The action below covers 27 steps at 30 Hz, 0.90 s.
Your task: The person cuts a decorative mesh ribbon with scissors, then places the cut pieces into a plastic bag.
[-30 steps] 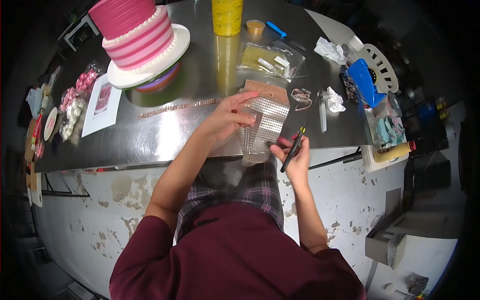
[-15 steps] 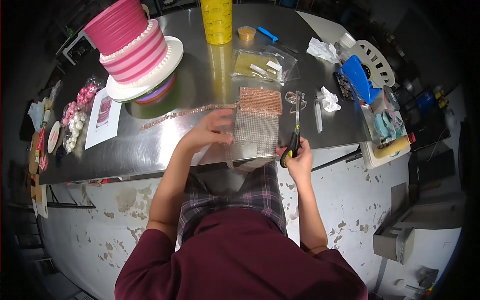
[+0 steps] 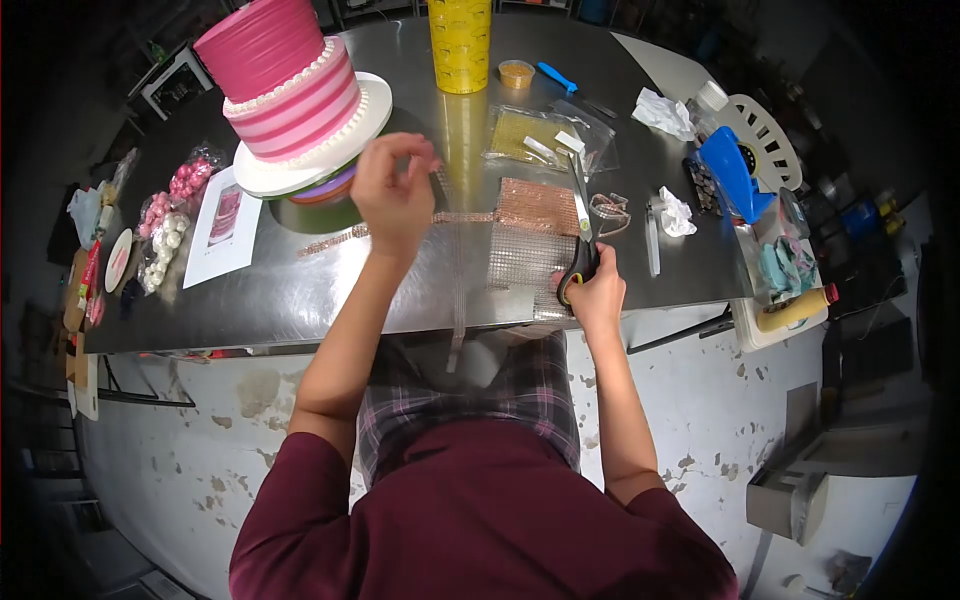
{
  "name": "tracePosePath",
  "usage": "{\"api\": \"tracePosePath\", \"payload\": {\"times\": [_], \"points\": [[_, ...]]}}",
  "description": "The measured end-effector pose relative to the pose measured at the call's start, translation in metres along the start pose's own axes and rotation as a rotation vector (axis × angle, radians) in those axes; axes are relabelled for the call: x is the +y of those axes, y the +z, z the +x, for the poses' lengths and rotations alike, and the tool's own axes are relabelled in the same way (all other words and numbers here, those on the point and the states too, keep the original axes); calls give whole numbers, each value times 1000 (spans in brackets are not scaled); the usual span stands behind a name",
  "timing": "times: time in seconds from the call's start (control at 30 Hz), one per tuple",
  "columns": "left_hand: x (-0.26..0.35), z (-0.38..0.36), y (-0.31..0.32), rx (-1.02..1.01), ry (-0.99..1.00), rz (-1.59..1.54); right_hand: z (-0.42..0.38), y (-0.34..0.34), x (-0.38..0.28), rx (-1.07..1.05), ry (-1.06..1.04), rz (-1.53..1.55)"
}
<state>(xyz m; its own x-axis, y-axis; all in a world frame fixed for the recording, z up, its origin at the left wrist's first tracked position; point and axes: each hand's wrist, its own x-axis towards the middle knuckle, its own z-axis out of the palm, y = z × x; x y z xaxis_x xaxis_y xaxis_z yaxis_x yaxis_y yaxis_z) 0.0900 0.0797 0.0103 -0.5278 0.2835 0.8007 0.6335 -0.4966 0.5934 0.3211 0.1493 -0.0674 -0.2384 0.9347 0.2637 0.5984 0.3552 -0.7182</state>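
Observation:
My left hand (image 3: 395, 195) is raised above the table, its fingers pinched on the upper end of a narrow rhinestone strip (image 3: 459, 290). The strip hangs down past the table's front edge. In my right hand (image 3: 598, 295) are black-handled scissors (image 3: 580, 215), blades pointing away from me. They overlap the right side of a wide band of rhinestone mesh, which has a rose-gold part (image 3: 535, 203) and a silver part (image 3: 520, 258) nearer me. A thin rose-gold rhinestone strip (image 3: 345, 238) runs left from the mesh, passing behind my left wrist.
A two-tier pink cake (image 3: 295, 105) stands on a white board (image 3: 378, 110) at back left, with a printed picture (image 3: 222, 225) beside it. Behind the mesh are a yellow cylinder (image 3: 460, 50) and a plastic packet (image 3: 540, 135). A blue scoop (image 3: 735, 170) lies right.
My left hand has lifted up and left from beside the mesh, drawing the narrow strip away from it. The scissors have shifted slightly left over the mesh edge. The view has turned a little.

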Motion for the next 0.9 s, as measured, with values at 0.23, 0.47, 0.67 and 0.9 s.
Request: {"api": "tracePosePath", "payload": {"times": [0.23, 0.47, 0.67, 0.9], "points": [[-58, -40, 18, -451, -317, 318, 10, 10, -11, -53, -38, -3], [-85, -67, 0, -928, 54, 373, 22, 16, -15, -117, -51, 89], [-96, -67, -5, -895, 51, 390, 42, 30, -27, -174, -92, 58], [-117, -59, -21, -714, -123, 645, 54, 38, -25, -162, -110, 16]]}}
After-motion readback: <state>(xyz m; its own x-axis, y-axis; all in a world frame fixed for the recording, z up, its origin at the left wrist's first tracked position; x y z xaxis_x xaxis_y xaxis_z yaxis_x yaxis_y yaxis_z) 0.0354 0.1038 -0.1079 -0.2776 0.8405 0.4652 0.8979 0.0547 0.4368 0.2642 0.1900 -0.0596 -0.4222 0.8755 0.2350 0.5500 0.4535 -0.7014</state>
